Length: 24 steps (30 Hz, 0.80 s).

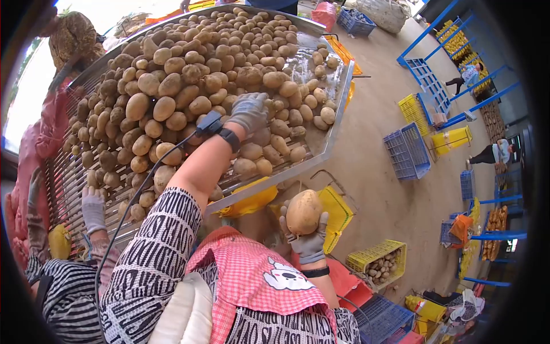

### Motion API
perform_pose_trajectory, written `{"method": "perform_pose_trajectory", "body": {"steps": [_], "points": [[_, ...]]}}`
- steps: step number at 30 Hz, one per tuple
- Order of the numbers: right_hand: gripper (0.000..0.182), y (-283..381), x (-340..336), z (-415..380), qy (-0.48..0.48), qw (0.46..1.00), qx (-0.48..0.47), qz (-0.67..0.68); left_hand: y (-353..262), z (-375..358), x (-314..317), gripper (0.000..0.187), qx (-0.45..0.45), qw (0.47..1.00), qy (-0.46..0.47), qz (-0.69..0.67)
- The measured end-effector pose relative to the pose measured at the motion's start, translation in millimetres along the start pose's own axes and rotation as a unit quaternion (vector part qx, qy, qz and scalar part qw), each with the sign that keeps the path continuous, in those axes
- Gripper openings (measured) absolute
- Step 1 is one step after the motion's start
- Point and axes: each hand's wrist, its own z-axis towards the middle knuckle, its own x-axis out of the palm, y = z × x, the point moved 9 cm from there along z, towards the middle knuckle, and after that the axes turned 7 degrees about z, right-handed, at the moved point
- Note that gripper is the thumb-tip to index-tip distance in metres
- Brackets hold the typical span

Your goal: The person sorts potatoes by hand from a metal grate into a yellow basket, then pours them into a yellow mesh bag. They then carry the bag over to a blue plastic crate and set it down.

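Concrete floor (372,189) spreads behind one big metal-edged desk (303,63), part slatted and part wet sheet metal, tilted across the upper left of the view. A heap of potatoes (172,86) covers most of it, too many to count. At the right, two background people, one (471,74) higher and one (499,153) lower, appear among blue frames. One large blue crate (409,152) sits mid-floor; nearer, one yellow crate (356,262) contains more potatoes, their number unclear.

At the bottom, the wearer has one pink checked apron (246,269) with a cartoon dog on it. Both of the wearer's hands are in grey gloves. The left hand (249,110) reaches onto the heap, palm down, fingers bent and close together; whether it grips a potato cannot be told. The right hand (309,246) is off the desk's near edge, palm up, fingers and thumb curled around one large potato (304,212). One co-worker's gloved hand (93,209) rests by the heap's left edge.

The step in hand looks like picking through potatoes, one secured and another being sought. The next move seems to call for a firm left-hand grasp on a single potato, without toppling its neighbours. Smallest is one black wristwatch (230,139) on the left wrist.
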Motion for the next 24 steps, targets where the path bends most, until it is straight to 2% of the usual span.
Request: {"method": "perform_pose_trajectory", "body": {"steps": [1,2,4,5,6,8,10,12,13,14,16,18,20,21,22,24], "points": [[0.091,-1,-2,-6,-0.008,1.000,-0.020,-0.003,1,11,14,0.045,0.019,0.998,0.012,0.059],[0.091,1,-4,-14,-0.010,0.999,-0.031,-0.003,0,19,27,0.045,0.028,0.998,0.014,0.052],[0.091,1,-12,-27,-0.017,0.998,-0.048,0.034,9,30,50,0.049,-0.026,0.970,0.093,0.223],[0.092,3,-19,-34,-0.016,0.997,-0.063,0.053,10,37,56,0.051,-0.039,0.958,0.109,0.263],[0.092,6,-26,-41,-0.017,0.996,-0.069,0.055,4,39,49,0.051,-0.033,0.958,0.110,0.261],[0.090,13,-33,-54,0.000,0.993,-0.090,0.080,1,40,36,0.052,-0.033,0.953,0.211,0.214],[0.089,18,-30,-65,0.021,0.987,-0.096,0.127,14,37,18,0.057,-0.139,0.977,0.159,0.032],[0.090,23,-26,-74,0.047,0.975,-0.098,0.192,19,23,5,0.054,-0.143,0.986,0.032,-0.075],[0.094,27,-26,-76,0.039,0.976,-0.119,0.177,4,2,5,0.052,-0.139,0.962,0.072,-0.225],[0.094,28,-18,-78,0.042,0.974,-0.127,0.181,-16,-25,4,0.050,-0.132,0.913,0.114,-0.369],[0.098,30,-3,-79,-0.014,0.979,-0.160,0.125,-64,-78,26,0.059,-0.003,0.847,0.171,-0.503],[0.101,29,8,-75,0.006,0.985,-0.142,0.096,-117,-146,46,0.053,-0.050,0.805,0.326,-0.493],[0.097,30,1,-69,0.064,0.986,-0.114,0.099,-174,-196,57,0.058,-0.005,0.784,0.391,-0.482],[0.095,36,-20,-65,0.039,0.985,-0.139,0.099,-203,-214,41,0.062,0.131,0.854,0.364,-0.347],[0.092,43,-35,-65,0.016,0.982,-0.160,0.098,-231,-233,26,0.067,0.263,0.892,0.306,-0.206],[0.085,54,-18,-84,0.012,0.978,-0.202,0.048,-249,-253,16,0.072,0.321,0.880,0.253,-0.241]]}}
